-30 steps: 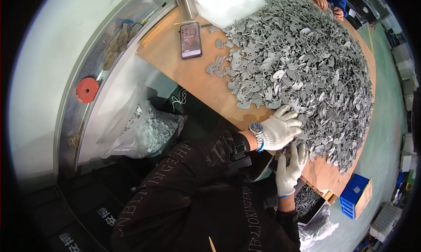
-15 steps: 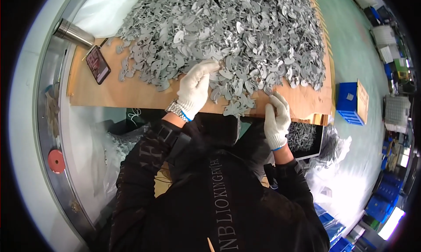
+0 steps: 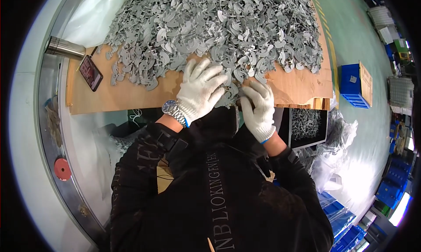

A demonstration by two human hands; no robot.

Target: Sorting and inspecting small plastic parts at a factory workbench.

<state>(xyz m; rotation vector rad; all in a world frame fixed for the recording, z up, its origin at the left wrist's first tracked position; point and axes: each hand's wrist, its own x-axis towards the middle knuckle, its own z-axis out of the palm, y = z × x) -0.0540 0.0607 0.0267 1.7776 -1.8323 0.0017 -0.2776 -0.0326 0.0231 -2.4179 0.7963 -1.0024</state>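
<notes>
A large heap of small grey curved metal stampings (image 3: 219, 28) is lying across a brown cardboard sheet (image 3: 127, 96) that is covering the worktop, and its far edge is running out of the top of the picture, so how far it reaches cannot be told. The left hand in a white knit glove (image 3: 201, 91) is resting palm down on the near edge of the heap with its fingers spread wide, pressing on the pieces rather than gripping any one. The right hand in a matching white glove (image 3: 259, 106) is sitting just beside it with fingers curled over a few stampings at the board's front edge; whether it is actually pinching a piece is hidden under the knuckles, so I cannot tell. A silver wristwatch (image 3: 172, 109) is showing on the left wrist above a black sleeve.

A dark rectangular phone (image 3: 90, 73) is lying on the cardboard's left end, near a shiny steel cylinder (image 3: 66, 48). A red round disc (image 3: 62, 169) is sitting on the curved metal rim at the left. To the right, a blue plastic crate (image 3: 351, 85) is standing on the green floor, and a dark bin with more grey pieces (image 3: 308, 124) is partly hidden behind the right arm, next to crumpled clear plastic bags (image 3: 337, 142). The person's dark jacket is blocking everything under the board's middle.
</notes>
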